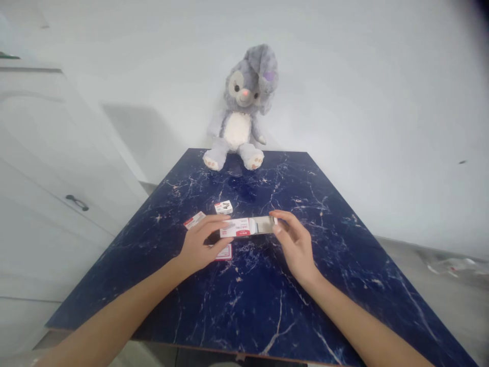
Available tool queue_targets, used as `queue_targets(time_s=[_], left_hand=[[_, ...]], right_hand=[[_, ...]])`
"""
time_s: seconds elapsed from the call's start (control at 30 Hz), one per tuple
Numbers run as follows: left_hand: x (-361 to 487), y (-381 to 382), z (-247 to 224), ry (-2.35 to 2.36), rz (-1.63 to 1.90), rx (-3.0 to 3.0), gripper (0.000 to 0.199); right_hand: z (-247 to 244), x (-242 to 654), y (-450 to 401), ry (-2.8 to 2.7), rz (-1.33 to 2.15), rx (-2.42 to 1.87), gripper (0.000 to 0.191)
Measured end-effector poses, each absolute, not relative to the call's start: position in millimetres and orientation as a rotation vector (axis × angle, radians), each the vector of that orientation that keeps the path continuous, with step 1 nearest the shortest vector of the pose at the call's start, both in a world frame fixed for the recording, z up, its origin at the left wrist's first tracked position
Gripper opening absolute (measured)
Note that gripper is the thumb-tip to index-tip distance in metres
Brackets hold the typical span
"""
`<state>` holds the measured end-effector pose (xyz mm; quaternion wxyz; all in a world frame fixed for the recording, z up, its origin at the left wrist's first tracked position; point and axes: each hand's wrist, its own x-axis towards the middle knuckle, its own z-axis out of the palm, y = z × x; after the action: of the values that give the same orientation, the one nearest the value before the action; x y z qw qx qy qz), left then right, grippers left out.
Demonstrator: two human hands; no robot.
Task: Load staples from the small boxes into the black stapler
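Over the middle of the table, my left hand (202, 240) grips the left end of a small red-and-white cardboard box (240, 228), thumb below and fingers above. An inner tray (263, 225) sticks out of the box's right end. At the tray's outer end, my right hand (296, 242) pinches it between thumb and fingers. Something greyish shows inside the tray, too small to name. Just behind lies a little white box (223, 206) with a dark print. Another red-and-white box (194, 219) lies beyond my left fingers. A red-edged white box (226, 252) is partly hidden under my left hand.
The blue marbled table (244, 295) narrows away from me to a pale wall. A grey plush rabbit (242, 107) sits at its far edge against the wall. White cabinet doors (46, 204) with a dark handle stand on the left.
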<state>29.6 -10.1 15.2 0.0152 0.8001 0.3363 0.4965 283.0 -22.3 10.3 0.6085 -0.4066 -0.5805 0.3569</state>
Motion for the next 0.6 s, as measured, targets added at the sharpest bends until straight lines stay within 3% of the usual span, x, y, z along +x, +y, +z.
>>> queue_targets(time_s=[0.17,0.33,0.6], left_hand=[[36.6,-15.6,13.6,1.065,1.567,2.481,0.027],[38.4,-17.9,9.2,1.064,1.584,2.523,0.028],[39.6,-21.4,11.1,0.991,1.645,2.579,0.031]], right_hand=[[7.1,286.0,-14.3,-1.126,1.162,-1.002,0.041],[12.9,281.9,-13.1,-1.065,1.241,-1.015,0.027],[13.8,270.5,-22.5,-1.241,1.254,-1.038,0.03]])
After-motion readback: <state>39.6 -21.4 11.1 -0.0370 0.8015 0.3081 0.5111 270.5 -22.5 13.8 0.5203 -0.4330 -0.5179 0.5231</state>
